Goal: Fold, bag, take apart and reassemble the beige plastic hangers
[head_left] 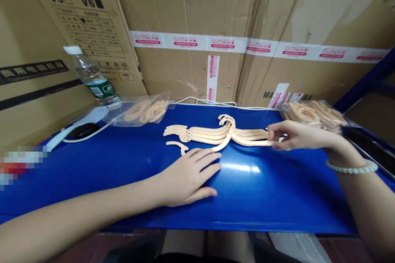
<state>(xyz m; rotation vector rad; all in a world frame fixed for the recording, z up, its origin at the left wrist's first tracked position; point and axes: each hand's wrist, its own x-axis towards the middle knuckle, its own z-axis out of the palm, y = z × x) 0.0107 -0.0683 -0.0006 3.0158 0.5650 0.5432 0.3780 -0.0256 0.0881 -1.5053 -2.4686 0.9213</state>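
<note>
Several beige folding hangers (210, 134) lie in a row on the blue tabletop (247, 201), their hooks bunched at the middle. The nearest hanger (251, 142) lies slightly in front of the others. My right hand (291, 134) pinches its right end between thumb and fingers, which partly cover that end. My left hand (193, 176) rests palm down, fingers stretched out, with the fingertips at this hanger's left arm. Part of that arm is hidden behind the fingers; its curved tip shows beyond them.
Clear bags of beige pieces lie at the back left (151, 111) and back right (308, 113). A water bottle (98, 84) stands at the left, near a black rounded object (82, 130) and white cable. A dark flat device (370, 148) lies far right. Cardboard boxes (191, 74) wall the back.
</note>
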